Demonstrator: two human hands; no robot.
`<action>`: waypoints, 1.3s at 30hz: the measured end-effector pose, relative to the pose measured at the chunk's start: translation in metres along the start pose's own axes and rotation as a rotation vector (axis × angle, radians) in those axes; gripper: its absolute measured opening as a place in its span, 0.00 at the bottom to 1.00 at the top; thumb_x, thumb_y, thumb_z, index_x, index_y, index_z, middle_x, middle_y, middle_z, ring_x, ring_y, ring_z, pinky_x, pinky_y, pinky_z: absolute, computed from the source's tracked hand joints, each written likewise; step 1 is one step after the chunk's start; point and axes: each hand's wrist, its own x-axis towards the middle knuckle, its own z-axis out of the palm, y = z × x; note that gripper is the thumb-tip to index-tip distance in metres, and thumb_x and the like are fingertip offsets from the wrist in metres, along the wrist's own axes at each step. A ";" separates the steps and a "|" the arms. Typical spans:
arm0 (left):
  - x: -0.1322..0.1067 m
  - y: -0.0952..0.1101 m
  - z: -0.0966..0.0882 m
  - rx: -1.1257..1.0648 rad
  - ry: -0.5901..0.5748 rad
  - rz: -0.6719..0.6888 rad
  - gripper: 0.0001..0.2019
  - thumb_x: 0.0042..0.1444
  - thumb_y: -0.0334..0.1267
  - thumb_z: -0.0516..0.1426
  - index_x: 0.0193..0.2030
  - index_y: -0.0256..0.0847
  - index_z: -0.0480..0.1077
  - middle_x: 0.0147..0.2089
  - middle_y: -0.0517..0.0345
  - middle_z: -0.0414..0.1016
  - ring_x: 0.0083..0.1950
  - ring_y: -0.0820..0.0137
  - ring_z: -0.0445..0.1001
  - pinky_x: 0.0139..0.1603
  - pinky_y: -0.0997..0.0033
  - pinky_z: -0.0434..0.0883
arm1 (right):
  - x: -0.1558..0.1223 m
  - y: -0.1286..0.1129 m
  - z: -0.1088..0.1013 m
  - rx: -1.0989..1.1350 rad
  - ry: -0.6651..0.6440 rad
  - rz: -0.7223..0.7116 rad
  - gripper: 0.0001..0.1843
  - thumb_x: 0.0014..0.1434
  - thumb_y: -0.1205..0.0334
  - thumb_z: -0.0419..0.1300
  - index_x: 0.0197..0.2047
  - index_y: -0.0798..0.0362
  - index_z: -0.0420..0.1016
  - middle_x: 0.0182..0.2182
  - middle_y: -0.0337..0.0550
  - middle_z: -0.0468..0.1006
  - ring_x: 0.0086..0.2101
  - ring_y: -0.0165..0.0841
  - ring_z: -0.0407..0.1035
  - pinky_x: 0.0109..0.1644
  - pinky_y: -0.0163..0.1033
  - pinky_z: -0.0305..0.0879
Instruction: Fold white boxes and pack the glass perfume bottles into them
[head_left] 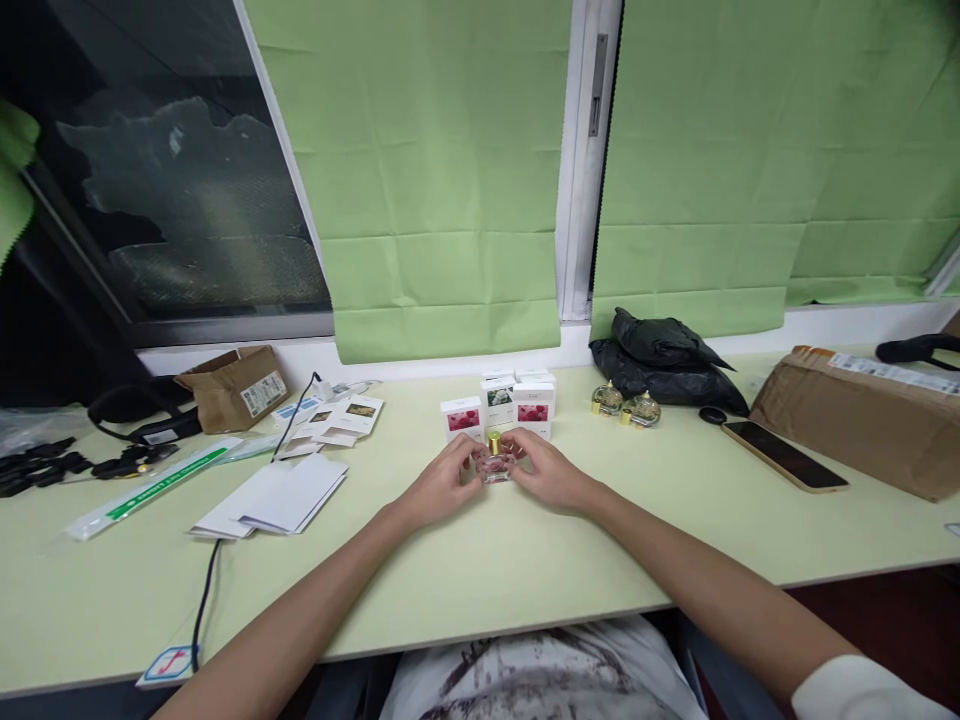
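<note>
A small clear perfume bottle with a gold neck stands upright on the pale table in front of me. My left hand grips its left side with closed fingers. From the right, my right hand holds the other side between thumb and fingers. Just behind the bottle are several small white boxes with flower pictures, among them a pink-flower box at the left and another pink-flower box at the right. A white-flower box is set between them, farther back.
Two round glass bottles with gold parts lie near a black plastic bag. At right are a phone and a brown parcel. Flat white cards, a small carton and a black cable occupy the left.
</note>
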 end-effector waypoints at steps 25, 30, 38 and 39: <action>0.001 0.012 0.002 -0.066 0.022 -0.077 0.15 0.68 0.53 0.57 0.50 0.44 0.70 0.47 0.54 0.77 0.41 0.65 0.72 0.39 0.66 0.70 | 0.000 -0.001 -0.002 -0.015 0.001 -0.010 0.21 0.68 0.62 0.61 0.63 0.46 0.69 0.53 0.47 0.77 0.53 0.42 0.72 0.59 0.52 0.71; 0.001 0.011 0.002 -0.056 0.014 -0.074 0.16 0.69 0.53 0.58 0.53 0.45 0.72 0.48 0.54 0.77 0.43 0.65 0.73 0.41 0.65 0.71 | 0.000 -0.006 -0.004 -0.011 -0.003 0.012 0.20 0.69 0.59 0.62 0.62 0.46 0.68 0.52 0.45 0.78 0.52 0.41 0.72 0.58 0.49 0.69; 0.001 0.013 0.005 -0.074 0.020 -0.042 0.17 0.70 0.51 0.57 0.59 0.46 0.71 0.53 0.52 0.78 0.43 0.65 0.74 0.44 0.64 0.73 | 0.001 -0.009 -0.006 -0.037 0.008 0.029 0.12 0.67 0.52 0.65 0.49 0.48 0.73 0.41 0.40 0.75 0.40 0.36 0.69 0.46 0.42 0.67; 0.001 0.013 0.005 -0.076 0.021 -0.044 0.17 0.70 0.51 0.57 0.59 0.46 0.71 0.53 0.52 0.78 0.43 0.65 0.75 0.44 0.64 0.73 | 0.001 -0.009 -0.006 -0.039 0.009 0.026 0.13 0.67 0.51 0.66 0.48 0.48 0.72 0.40 0.40 0.75 0.40 0.36 0.69 0.45 0.41 0.66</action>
